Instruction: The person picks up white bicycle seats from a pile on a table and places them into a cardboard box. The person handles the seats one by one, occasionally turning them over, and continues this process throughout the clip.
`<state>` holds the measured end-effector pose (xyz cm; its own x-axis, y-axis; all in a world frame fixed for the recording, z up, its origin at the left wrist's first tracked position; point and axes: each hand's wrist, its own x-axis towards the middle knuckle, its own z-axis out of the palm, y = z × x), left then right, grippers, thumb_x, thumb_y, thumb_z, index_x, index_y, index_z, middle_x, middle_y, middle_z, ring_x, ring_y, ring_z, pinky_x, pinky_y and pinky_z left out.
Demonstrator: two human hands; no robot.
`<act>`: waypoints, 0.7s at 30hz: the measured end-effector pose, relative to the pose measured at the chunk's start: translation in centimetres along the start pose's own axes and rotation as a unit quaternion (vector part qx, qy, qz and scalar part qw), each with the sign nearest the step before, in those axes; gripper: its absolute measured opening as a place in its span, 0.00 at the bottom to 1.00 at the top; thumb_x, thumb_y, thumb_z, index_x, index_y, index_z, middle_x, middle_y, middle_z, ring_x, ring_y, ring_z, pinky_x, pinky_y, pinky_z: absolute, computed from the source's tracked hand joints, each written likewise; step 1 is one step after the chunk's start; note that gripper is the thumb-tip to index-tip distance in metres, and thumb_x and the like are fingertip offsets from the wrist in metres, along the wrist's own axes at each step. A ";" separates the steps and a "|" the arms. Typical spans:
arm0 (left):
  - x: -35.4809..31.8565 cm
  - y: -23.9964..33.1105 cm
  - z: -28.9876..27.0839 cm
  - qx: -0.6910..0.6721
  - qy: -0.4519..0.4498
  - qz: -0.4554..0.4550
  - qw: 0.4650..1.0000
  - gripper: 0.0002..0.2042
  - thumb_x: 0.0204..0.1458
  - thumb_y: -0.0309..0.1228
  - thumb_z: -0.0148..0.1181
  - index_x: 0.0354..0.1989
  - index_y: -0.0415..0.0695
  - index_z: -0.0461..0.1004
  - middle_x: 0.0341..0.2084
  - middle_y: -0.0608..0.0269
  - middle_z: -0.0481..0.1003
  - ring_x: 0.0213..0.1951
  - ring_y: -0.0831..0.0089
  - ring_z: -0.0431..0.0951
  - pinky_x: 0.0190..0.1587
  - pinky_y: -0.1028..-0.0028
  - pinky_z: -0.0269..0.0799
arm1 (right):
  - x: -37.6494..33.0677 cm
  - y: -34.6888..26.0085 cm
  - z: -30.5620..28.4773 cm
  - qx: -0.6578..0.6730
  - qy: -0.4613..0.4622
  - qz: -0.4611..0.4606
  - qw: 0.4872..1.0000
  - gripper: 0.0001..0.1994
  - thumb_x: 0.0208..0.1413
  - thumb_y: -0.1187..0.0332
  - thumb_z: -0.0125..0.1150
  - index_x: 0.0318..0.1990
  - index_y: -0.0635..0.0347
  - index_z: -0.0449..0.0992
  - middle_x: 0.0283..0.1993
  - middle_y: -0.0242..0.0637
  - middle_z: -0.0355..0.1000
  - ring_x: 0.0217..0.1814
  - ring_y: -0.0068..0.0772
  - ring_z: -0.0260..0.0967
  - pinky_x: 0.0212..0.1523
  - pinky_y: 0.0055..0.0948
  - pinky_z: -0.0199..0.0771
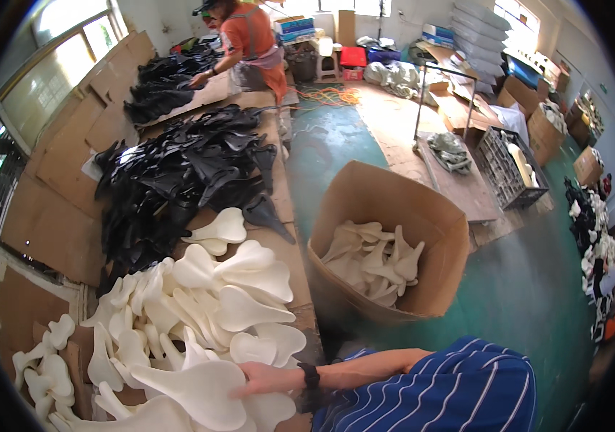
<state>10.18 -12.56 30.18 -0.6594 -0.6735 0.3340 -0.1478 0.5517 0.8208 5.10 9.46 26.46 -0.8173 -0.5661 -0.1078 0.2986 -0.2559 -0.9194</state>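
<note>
My right hand (273, 377) reaches in from the lower right, a dark band on its wrist. It grips the wide end of a white bicycle saddle pad (203, 389), whose narrow nose points left. More white saddle pads (250, 309) lie heaped around and beyond it on a cardboard-covered table (294, 277). Just right of the table stands an open cardboard box (430, 266) with several white saddle pads (376, 259) inside. Black saddle-shaped pieces (185, 165) are piled farther back on the table. My left hand is out of view.
A co-worker in orange (250, 43) leans over black pieces at the table's far end. Beyond the box are a cart (458, 180) with a metal handle and a black crate (509, 169). An orange cable (329, 96) lies on the floor. White sacks (476, 43) are stacked at the back.
</note>
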 end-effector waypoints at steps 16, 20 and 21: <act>-8.7 22.7 12.9 -0.203 -0.529 0.390 0.726 0.44 0.45 0.35 0.76 0.72 0.46 0.60 0.60 0.46 0.70 0.62 0.47 0.67 0.63 0.56 0.64 | -17.1 2.4 -16.6 0.313 0.410 -0.238 0.823 0.29 0.63 0.56 0.60 0.67 0.61 0.66 0.63 0.46 0.72 0.62 0.46 0.72 0.65 0.48 0.72; -11.2 20.0 16.3 -0.065 -0.693 0.395 0.600 0.39 0.46 0.40 0.74 0.69 0.47 0.64 0.58 0.46 0.72 0.58 0.50 0.74 0.59 0.57 0.69 | -21.3 7.9 -23.9 0.386 0.645 -0.191 0.632 0.28 0.64 0.49 0.54 0.68 0.51 0.67 0.65 0.41 0.70 0.63 0.49 0.70 0.62 0.52 0.73; -12.2 17.5 15.8 -0.097 -0.682 0.391 0.610 0.36 0.48 0.40 0.73 0.67 0.47 0.67 0.56 0.47 0.74 0.58 0.51 0.75 0.58 0.58 0.71 | -23.6 11.3 -27.0 0.433 0.648 -0.193 0.596 0.29 0.63 0.50 0.55 0.69 0.47 0.66 0.63 0.41 0.70 0.60 0.49 0.71 0.59 0.49 0.76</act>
<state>3.97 13.08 33.13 -0.4918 0.8677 0.0716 0.6085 0.2838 0.7410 14.47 41.07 8.43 -0.4351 0.6030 -0.6687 -0.3514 -0.7975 -0.4904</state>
